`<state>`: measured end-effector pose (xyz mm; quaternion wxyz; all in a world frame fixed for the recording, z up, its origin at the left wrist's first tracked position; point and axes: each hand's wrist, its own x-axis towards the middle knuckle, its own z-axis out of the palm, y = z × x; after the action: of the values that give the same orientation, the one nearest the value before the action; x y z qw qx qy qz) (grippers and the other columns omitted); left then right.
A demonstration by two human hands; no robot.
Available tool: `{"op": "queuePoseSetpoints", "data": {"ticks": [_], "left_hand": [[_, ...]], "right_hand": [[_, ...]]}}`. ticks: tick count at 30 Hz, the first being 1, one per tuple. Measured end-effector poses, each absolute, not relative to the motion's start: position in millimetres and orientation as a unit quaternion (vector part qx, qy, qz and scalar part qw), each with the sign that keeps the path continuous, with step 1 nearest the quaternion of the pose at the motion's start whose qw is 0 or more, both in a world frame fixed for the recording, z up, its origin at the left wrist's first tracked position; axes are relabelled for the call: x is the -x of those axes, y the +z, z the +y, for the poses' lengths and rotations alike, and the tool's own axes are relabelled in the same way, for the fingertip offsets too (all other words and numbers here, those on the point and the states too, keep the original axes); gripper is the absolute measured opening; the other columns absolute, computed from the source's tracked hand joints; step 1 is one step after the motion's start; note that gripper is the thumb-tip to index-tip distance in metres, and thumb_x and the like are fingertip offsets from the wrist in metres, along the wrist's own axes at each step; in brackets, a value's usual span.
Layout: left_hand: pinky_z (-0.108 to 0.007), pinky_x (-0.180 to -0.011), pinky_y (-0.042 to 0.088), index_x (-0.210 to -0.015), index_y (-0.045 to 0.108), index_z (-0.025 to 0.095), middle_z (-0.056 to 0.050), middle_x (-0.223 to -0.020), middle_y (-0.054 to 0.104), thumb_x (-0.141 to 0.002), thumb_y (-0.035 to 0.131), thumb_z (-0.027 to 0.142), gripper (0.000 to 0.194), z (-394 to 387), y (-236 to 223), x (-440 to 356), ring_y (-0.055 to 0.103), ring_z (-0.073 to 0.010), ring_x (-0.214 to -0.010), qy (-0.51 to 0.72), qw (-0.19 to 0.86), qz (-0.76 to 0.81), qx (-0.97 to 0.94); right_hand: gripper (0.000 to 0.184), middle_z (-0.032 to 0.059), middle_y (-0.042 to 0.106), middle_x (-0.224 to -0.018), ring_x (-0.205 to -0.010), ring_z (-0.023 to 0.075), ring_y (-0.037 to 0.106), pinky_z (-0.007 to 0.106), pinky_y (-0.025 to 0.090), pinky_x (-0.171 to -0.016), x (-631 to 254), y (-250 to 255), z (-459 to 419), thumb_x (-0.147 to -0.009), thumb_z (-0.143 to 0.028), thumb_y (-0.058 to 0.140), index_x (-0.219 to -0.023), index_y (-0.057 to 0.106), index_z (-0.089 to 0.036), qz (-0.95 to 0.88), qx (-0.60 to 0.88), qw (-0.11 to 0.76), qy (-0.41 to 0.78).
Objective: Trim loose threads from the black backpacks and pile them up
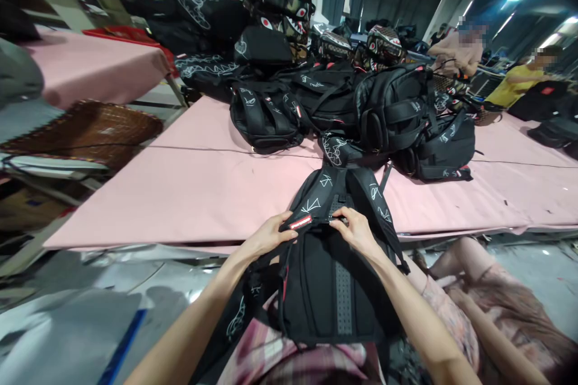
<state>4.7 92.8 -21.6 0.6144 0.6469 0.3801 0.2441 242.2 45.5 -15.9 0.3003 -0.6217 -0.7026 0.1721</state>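
Note:
A black backpack [316, 289] rests on my lap, its upper part leaning over the edge of the pink table [180, 192]. White scribbled patterns mark its shoulder straps, which lie toward the table. My left hand [275, 230] pinches the left strap beside a small red-and-white label [301, 222]. With bent fingers, my right hand [354, 227] grips a narrow black chest strap near the middle, by its buckle. The lower part of the backpack hangs against my plaid clothing.
Several black backpacks [388, 102] are piled across the table, with patterned shark-mouth bags [271, 0] behind them. A thin cord crosses the tabletop. Someone's bent legs [456, 271] are close on my right. A wicker chair [108, 126] stands left; two people work at the far right.

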Motion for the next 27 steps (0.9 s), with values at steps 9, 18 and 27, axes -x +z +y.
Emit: {"op": "queuePoseSetpoints", "data": {"ticks": [9, 18, 27], "left_hand": [[-0.025, -0.066, 0.043, -0.093, 0.058, 0.014, 0.0, -0.08, 0.061, -0.061, 0.063, 0.024, 0.034, 99.3, -7.8, -0.1, 0.054, -0.0153, -0.072, 0.238, 0.662, 0.394, -0.592], [-0.024, -0.056, 0.041, -0.096, 0.058, 0.015, 0.003, -0.066, 0.057, -0.062, 0.061, 0.027, 0.036, 99.7, 1.2, 3.4, 0.05, -0.0125, -0.058, 0.21, 0.684, 0.403, -0.571], [-0.023, -0.053, 0.041, -0.094, 0.058, 0.015, 0.004, -0.061, 0.054, -0.062, 0.061, 0.027, 0.034, 100.3, 4.2, 4.6, 0.049, -0.0121, -0.055, 0.202, 0.675, 0.401, -0.585]], "right_hand": [[0.01, 0.0006, 0.062, -0.077, -0.071, 0.0147, 0.056, 0.025, 0.041, -0.065, -228.1, -13.8, 71.1, -0.081, -0.03, 0.059, -0.084, 0.063, -0.022, -0.74, 0.569, 0.328, 0.144], [0.009, 0.0004, 0.06, -0.073, -0.067, 0.0142, 0.054, 0.025, 0.041, -0.064, -232.7, -7.0, 82.2, -0.081, -0.029, 0.059, -0.08, 0.063, -0.021, -0.762, 0.54, 0.329, 0.138], [0.013, 0.0006, 0.059, -0.071, -0.066, 0.0141, 0.053, 0.025, 0.04, -0.063, -232.4, -2.6, 81.8, -0.082, -0.031, 0.058, -0.082, 0.064, -0.02, -0.775, 0.536, 0.31, 0.129]]}}
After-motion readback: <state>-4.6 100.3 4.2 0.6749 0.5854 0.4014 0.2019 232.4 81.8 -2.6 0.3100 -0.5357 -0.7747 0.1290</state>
